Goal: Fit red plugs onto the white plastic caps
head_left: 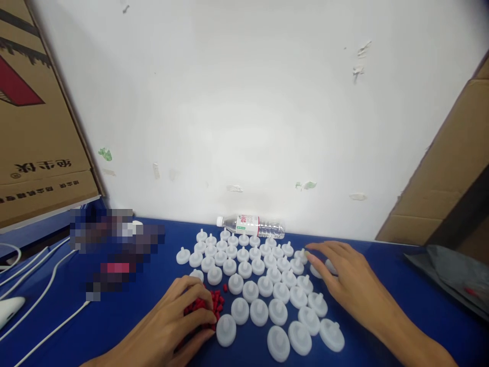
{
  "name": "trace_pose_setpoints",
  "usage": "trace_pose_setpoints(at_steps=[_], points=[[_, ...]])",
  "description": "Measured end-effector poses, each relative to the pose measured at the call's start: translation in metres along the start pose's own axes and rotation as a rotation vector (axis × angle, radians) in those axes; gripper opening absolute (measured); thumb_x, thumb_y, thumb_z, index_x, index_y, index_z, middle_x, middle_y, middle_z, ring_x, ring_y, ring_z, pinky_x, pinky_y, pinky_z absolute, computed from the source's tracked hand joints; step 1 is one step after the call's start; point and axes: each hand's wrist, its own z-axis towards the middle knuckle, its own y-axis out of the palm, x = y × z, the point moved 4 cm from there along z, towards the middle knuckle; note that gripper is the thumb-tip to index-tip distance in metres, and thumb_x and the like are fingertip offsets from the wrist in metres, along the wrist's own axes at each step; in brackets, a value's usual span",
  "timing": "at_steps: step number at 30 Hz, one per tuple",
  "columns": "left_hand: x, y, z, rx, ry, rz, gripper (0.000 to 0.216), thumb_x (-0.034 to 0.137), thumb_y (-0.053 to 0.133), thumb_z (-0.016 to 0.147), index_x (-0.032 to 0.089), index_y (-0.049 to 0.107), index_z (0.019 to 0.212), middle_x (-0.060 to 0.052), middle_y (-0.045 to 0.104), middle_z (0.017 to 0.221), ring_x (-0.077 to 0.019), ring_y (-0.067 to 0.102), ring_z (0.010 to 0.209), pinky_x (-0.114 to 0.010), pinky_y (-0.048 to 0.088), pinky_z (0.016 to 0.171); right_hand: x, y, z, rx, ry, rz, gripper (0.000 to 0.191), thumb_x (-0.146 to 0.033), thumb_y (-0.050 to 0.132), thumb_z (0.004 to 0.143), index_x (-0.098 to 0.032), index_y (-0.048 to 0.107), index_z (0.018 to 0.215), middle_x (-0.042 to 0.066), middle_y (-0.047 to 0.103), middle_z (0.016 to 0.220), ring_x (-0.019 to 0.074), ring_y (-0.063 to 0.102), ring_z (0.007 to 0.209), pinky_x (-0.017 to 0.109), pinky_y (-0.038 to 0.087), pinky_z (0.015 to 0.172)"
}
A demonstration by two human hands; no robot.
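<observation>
Many translucent white round caps, each a disc with a short upright spout, stand on the blue tabletop, one of them a white cap [259, 312] near the middle. My left hand [183, 316] is over a heap of small red plugs [217, 300], fingers curled down and thumb drawn in; a red plug shows between its fingertips and thumb. On the right, my right hand [344, 275] reaches to the edge of the white caps, its thumb and forefinger apart beside a far-right cap [301, 256]. More caps lie partly hidden under this hand.
A water bottle [250, 225] lies on its side against the white wall [244, 127]. White cables [49, 275] and a blurred patch are at left. Cardboard [46, 117] stands at the left, more cardboard [431, 188] at right, with a grey plastic bag [451, 275] before it.
</observation>
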Motion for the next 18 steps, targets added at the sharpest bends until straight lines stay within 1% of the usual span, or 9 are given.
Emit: trace_pose_setpoints(at_steps=[2,4,7,11,14,18], points=[[0.000,0.001,0.000,-0.017,0.001,0.006,0.017,0.015,0.056,0.103,0.026,0.068,0.106,-0.004,0.066,0.111,-0.0201,0.057,0.109,-0.026,0.054,0.094,-0.005,0.003,-0.002,-0.033,-0.034,0.006,0.044,-0.051,0.040,0.105,-0.026,0.068,0.129,0.007,0.072,0.127,0.0326,0.060,0.128,0.061,0.044,0.107],[-0.001,0.001,-0.001,-0.018,-0.013,0.002,0.017,0.015,0.055,0.103,0.026,0.068,0.105,-0.003,0.066,0.111,-0.0199,0.056,0.109,-0.027,0.053,0.095,-0.008,0.008,-0.006,-0.083,-0.038,-0.005,0.046,-0.051,0.037,0.106,-0.029,0.064,0.136,0.005,0.068,0.136,0.0326,0.053,0.137,0.066,0.038,0.113],[-0.001,0.003,-0.002,-0.025,-0.030,-0.021,0.017,0.016,0.055,0.104,0.027,0.068,0.106,-0.003,0.065,0.110,-0.0198,0.056,0.109,-0.027,0.053,0.096,-0.008,0.015,-0.010,-0.165,-0.020,-0.002,0.048,-0.052,0.034,0.107,-0.030,0.060,0.141,0.004,0.063,0.143,0.0323,0.047,0.143,0.069,0.034,0.115],[-0.001,0.003,-0.003,-0.033,-0.033,-0.033,0.018,0.015,0.054,0.104,0.027,0.068,0.107,-0.002,0.066,0.110,-0.0191,0.056,0.109,-0.027,0.052,0.096,-0.007,0.018,-0.011,-0.214,-0.001,0.018,0.052,-0.052,0.030,0.108,-0.026,0.059,0.144,0.005,0.061,0.146,0.0320,0.042,0.146,0.069,0.030,0.118],[-0.002,0.004,-0.003,-0.056,-0.021,-0.028,0.018,0.014,0.054,0.104,0.026,0.067,0.107,-0.002,0.066,0.110,-0.0185,0.057,0.108,-0.026,0.053,0.096,-0.007,0.017,-0.009,-0.217,-0.007,0.030,0.054,-0.052,0.029,0.108,-0.024,0.060,0.142,0.006,0.062,0.144,0.0316,0.044,0.145,0.069,0.028,0.118],[-0.002,0.002,-0.002,-0.040,-0.015,-0.019,0.017,0.014,0.055,0.103,0.026,0.067,0.106,-0.002,0.067,0.108,-0.0189,0.058,0.106,-0.026,0.053,0.094,-0.009,0.007,-0.005,-0.131,-0.031,0.040,0.052,-0.050,0.028,0.109,-0.023,0.063,0.137,0.007,0.067,0.138,0.0310,0.051,0.140,0.068,0.030,0.117]])
